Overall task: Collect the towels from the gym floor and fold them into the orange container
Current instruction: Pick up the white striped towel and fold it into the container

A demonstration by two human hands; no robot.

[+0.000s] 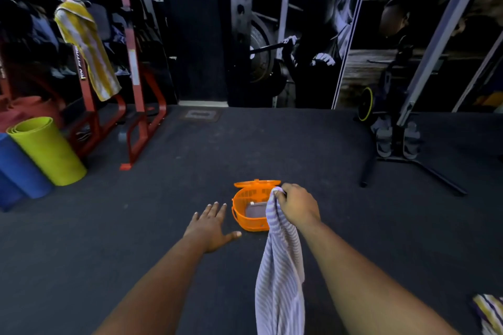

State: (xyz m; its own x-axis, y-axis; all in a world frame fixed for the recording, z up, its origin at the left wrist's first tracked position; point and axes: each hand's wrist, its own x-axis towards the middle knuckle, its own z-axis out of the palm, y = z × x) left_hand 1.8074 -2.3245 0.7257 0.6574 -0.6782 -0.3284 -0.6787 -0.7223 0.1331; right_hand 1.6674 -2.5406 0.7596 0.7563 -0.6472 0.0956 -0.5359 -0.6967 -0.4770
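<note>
Floor (245,144): dark, speckled rubber-type gym surfacing, matte, running wall to wall. A flat rectangular plate (201,115) is set into it near the far wall.

Far wall: a large monochrome mural (307,30) of a figure lifting a barbell, with a black panel to its left.

Left side: a red steel rack (136,84), square-tube frame with angled feet. A yellow-and-white striped towel (87,49), soft terry in look, hangs draped over its upper part. Beside the rack, rolled foam mats lie on the floor: a lime-green mat (49,152), a blue mat (19,168), and a red mat (32,109) behind them.

Right side: a grey metal machine (400,139) with a slanted upright post and black tubular floor legs.

Orange container (249,208): round perforated plastic basket on the floor at centre, hinged lid standing open behind it. A greyish folded item lies inside; its nature cannot be confirmed.

Lilac-and-white striped towel (280,275): ribbed woven cloth, hanging in a long limp fold in front of the container's right edge. Right hand (296,205) pinches its top corner, fingers curled.

Left hand (211,226): fingers spread and straight, palm down, holding nothing, just left of the container.

Lower right edge: a corner of another striped towel (490,313), yellow, purple and white.
</note>
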